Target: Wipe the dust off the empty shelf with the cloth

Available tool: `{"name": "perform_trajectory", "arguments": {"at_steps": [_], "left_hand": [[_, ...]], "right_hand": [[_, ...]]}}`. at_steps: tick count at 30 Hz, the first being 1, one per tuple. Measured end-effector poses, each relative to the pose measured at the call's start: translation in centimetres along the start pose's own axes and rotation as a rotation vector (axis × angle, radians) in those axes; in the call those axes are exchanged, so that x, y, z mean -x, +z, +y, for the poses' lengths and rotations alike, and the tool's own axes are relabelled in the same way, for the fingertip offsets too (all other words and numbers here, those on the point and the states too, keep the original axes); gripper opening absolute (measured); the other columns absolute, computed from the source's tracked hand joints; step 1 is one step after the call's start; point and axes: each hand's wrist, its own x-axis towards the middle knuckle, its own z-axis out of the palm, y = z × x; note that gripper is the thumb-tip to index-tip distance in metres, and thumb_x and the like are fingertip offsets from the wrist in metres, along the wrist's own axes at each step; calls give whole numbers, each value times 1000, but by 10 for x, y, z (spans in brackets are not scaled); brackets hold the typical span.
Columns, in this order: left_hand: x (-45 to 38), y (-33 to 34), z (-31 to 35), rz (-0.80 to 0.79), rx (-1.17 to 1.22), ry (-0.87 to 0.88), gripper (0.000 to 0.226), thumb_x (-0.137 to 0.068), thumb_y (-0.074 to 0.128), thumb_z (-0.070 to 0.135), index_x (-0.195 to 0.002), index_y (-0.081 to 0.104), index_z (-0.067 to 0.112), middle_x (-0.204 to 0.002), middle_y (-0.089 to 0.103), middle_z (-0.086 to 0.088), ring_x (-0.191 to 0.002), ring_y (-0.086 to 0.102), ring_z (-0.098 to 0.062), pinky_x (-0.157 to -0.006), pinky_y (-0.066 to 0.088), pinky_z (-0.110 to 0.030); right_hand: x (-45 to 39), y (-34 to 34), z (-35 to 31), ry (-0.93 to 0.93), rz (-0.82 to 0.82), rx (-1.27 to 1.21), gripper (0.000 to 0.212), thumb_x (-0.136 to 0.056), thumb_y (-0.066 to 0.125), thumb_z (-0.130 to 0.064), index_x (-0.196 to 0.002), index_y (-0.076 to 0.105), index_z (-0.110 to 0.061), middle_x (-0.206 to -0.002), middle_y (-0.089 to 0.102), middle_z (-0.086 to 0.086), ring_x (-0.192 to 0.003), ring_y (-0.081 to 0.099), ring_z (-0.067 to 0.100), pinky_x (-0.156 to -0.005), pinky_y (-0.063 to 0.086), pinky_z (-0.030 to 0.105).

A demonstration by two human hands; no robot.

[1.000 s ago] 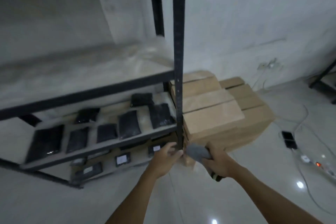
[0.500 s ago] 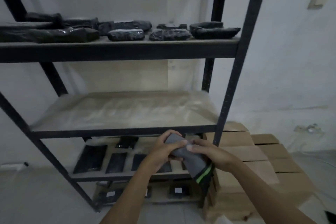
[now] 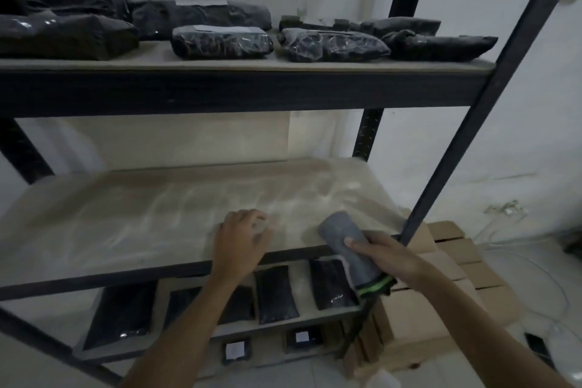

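White walls (image 3: 519,104), pale tiled floor (image 3: 535,264), stacked cardboard boxes (image 3: 447,302), dim light

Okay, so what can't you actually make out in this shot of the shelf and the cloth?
- Head view: whether the cloth touches the empty shelf; angle unclear.
- Right hand: its palm side is hidden behind the cloth.
- Left hand: fingertips blurred.
- Labels on the bottom packages: too small.
- Shelf's left end: cut off by the edge.

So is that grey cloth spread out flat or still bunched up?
Bunched up. The right hand grips the cloth as a folded bundle above the dusty shelf.
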Motion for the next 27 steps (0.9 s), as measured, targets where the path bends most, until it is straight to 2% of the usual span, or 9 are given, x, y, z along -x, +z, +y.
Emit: {"name": "perform_trajectory", "arguments": {"at_steps": [2,4,8,11,15,19,22,24,27], "left_hand": [[-14,1,-24,3,-128,18,38,-86,56,45,-115,68,25,-118,67,5,-115,59,-23,-92,45,-40],[-20,2,-45,12,-213,38,45,-86,51,50,-119,68,23,-126,65,2,-122,58,-25,-95,45,-42],[-21,3,-66,63,-276,43,49,-91,45,53,-122,67,22,-131,65,0,-128,56,-26,-101,44,-45],[-20,7,-68,73,-290,38,45,-94,45,53,-123,64,25,-134,64,2,-132,53,-24,-108,40,-46],[-19,10,-68,79,-285,34,44,-94,44,53,-122,64,24,-132,64,1,-132,52,-25,-108,39,-47],[-20,10,-66,76,-300,33,43,-95,44,53,-121,63,24,-131,64,2,-130,52,-23,-105,41,-46],[-20,10,-65,72,-308,5,43,-94,44,54,-120,63,25,-130,64,3,-130,53,-21,-105,42,-45],[-20,10,-65,72,-321,-4,44,-94,43,55,-121,63,26,-131,64,3,-129,53,-20,-105,41,-44],[-20,11,-67,82,-336,13,45,-94,43,55,-121,63,25,-130,64,2,-128,54,-21,-104,42,-44]], "right_hand": [[-31,-21,-11,-27,123,86,35,-100,59,-27,-117,67,3,-107,74,22,-100,71,38,-89,55,44],[-66,-45,-30,-61,236,239,31,-101,59,-29,-113,64,0,-105,72,17,-96,70,35,-89,56,49],[-136,-87,-60,-84,500,781,33,-100,53,-38,-112,54,-7,-102,59,10,-92,60,33,-73,44,38],[-178,-96,-46,-63,662,933,34,-99,51,-34,-118,54,-6,-113,58,13,-104,58,37,-73,41,39],[-202,-92,-10,6,532,987,30,-100,49,-27,-122,58,-9,-120,56,14,-114,54,36,-84,44,41],[-196,-97,-6,-82,461,1025,25,-101,51,-29,-114,61,-9,-113,60,16,-102,59,36,-78,39,35],[-182,-81,-6,-205,341,1038,26,-103,51,-33,-113,60,-11,-104,57,7,-91,59,31,-76,37,32],[-172,-68,-2,-306,291,1048,31,-103,49,-40,-113,56,-12,-102,52,5,-93,57,29,-77,41,35],[-169,-63,2,-323,338,1111,34,-103,45,-45,-118,50,-14,-107,50,9,-98,52,31,-81,44,41]]}}
